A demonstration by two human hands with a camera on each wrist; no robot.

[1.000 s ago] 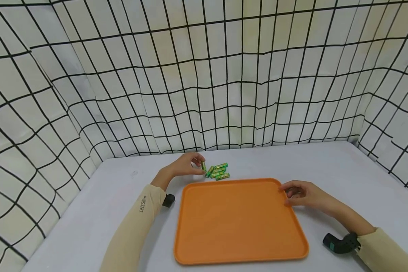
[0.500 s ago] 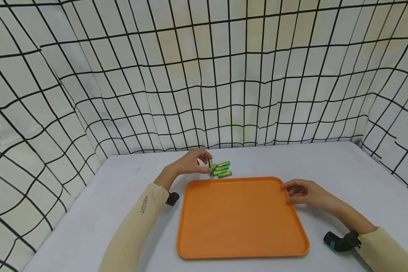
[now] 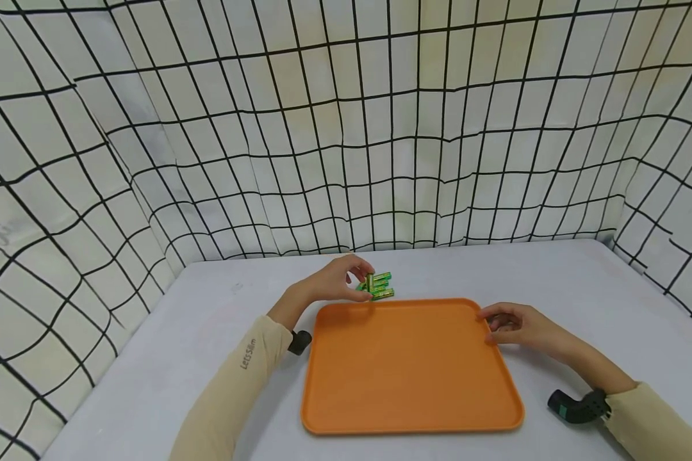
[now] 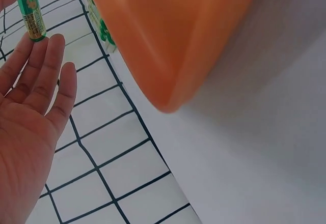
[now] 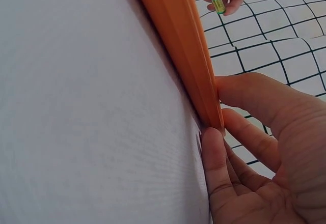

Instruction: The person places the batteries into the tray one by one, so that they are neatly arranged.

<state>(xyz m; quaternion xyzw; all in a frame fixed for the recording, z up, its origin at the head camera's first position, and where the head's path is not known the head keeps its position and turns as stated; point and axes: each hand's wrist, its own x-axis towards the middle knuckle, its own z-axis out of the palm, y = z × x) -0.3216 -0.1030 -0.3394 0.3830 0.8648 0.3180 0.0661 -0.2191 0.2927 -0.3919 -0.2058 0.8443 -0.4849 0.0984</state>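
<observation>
In the head view, my left hand (image 3: 337, 279) is over the tray's far left corner. Between thumb and fingertips it pinches a green and gold battery (image 4: 32, 16), held upright. Several similar batteries (image 3: 383, 293) lie in a loose group just beyond the tray's far edge, partly hidden behind that hand. An orange rectangular tray (image 3: 415, 368) lies flat on the table with nothing on it. At its far right corner, my right hand (image 3: 514, 324) holds the rim with thumb and fingers, seen close up in the right wrist view.
A white table (image 3: 242, 288) spreads around the tray. Behind and at the sides stand white walls with a black grid (image 3: 380, 160). A black wrist camera (image 3: 579, 408) is strapped at the right wrist, and another (image 3: 300, 342) at the left.
My left hand has moved right and a little nearer with the pinched battery, from the left of the group to in front of it. The right hand stays at the tray's rim.
</observation>
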